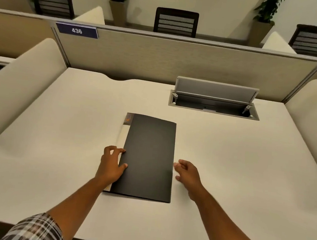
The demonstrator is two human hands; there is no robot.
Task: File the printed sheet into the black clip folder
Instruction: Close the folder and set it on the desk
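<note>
Leftmost, the left hand point(111, 165) rests curled on the spine edge of the black clip folder point(148, 157), fingertips and thumb touching the cover, pinching nothing. Under that edge a pale strip, probably the printed sheet point(121, 135), peeks out. Closed and flat mid-desk point(56, 129), the folder looks light, fairly stiff and smooth, so best lifted by its free right edge. Just beside that edge hangs the right hand point(188, 174), fingers loosely spread, empty, apparently not touching.
</note>
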